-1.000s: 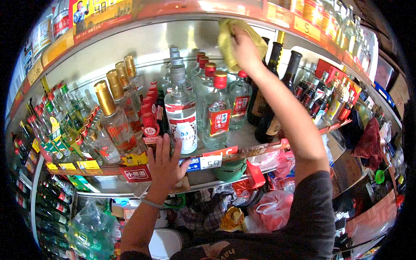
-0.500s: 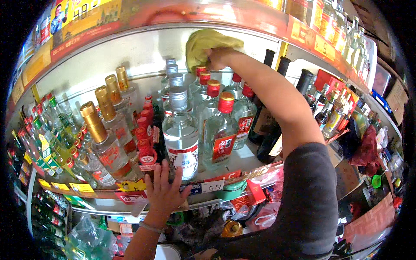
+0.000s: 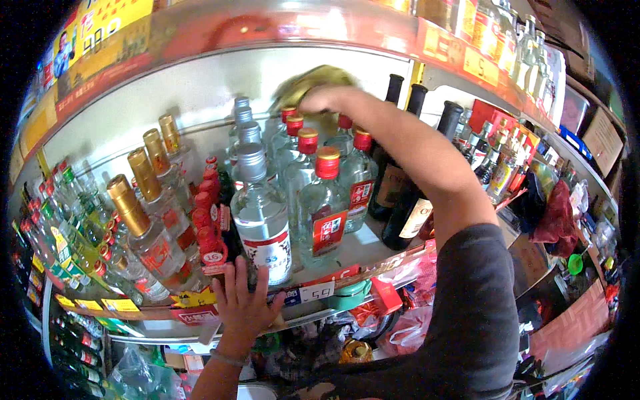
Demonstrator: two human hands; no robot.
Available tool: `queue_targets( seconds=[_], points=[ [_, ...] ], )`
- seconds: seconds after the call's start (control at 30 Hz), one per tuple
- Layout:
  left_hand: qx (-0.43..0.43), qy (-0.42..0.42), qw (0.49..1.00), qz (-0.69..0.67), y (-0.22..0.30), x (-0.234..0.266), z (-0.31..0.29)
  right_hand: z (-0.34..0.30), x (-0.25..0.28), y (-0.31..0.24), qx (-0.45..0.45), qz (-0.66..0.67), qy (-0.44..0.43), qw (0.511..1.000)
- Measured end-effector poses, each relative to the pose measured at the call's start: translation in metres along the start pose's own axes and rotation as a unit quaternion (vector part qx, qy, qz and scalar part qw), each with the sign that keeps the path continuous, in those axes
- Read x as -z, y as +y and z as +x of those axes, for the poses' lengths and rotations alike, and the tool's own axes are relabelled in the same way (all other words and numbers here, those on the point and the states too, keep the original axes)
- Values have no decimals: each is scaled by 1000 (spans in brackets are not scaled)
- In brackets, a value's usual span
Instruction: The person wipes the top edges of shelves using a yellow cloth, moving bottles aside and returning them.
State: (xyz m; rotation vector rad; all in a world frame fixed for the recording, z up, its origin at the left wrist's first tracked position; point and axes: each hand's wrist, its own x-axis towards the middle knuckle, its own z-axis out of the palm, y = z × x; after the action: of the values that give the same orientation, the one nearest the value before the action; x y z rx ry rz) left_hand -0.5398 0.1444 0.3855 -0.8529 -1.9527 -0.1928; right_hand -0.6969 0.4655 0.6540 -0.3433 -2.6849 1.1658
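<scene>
My right hand (image 3: 323,100) reaches over the bottles and grips a yellow-green cloth (image 3: 313,79), blurred by motion, at the shelf's white back panel. Its fingers are partly hidden by the cloth and bottle tops. Below my right forearm stand clear bottles with red caps and red labels (image 3: 327,213). My left hand (image 3: 243,303) has its fingers spread and rests at the shelf's front edge, holding nothing. Its fingertips are beside the base of a clear bottle with a silver cap and white label (image 3: 262,233). Small red-topped bottles (image 3: 211,230) stand just left of it.
Gold-capped bottles (image 3: 137,210) and green bottles (image 3: 57,233) crowd the left. Dark tall bottles (image 3: 407,207) stand under my right arm. An upper shelf edge (image 3: 300,27) runs close above my hand. Price cards (image 3: 317,291) line the front edge; bags and boxes lie below.
The view has shifted, so the bottles appear further left. My right hand and the cloth have moved slightly lower, toward the bottle caps. My left hand stays at the shelf edge.
</scene>
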Motion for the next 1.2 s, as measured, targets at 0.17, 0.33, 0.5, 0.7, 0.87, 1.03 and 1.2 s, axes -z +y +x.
queue_targets(
  seconds=[0.17,0.33,0.5,0.7,0.87,1.03,1.2],
  points=[
    [-17,-2,1000,-11,9,0,9,-6,61,10,62,-207,107,970],
    [-28,-18,999,-12,11,-1,10,22,140,53,-39,-143,295,944],
    [-25,-2,1000,-15,10,1,10,22,98,41,-21,-33,113,993],
    [-20,19,999,-26,11,-2,11,-29,30,-18,53,-142,55,987],
    [-18,-4,999,-28,8,2,11,-35,0,-51,26,-417,15,908],
    [-19,0,999,-29,6,1,12,-47,17,-23,96,-600,144,781],
    [-28,13,998,-55,7,0,13,-12,42,-9,205,-777,86,589]
  ],
)
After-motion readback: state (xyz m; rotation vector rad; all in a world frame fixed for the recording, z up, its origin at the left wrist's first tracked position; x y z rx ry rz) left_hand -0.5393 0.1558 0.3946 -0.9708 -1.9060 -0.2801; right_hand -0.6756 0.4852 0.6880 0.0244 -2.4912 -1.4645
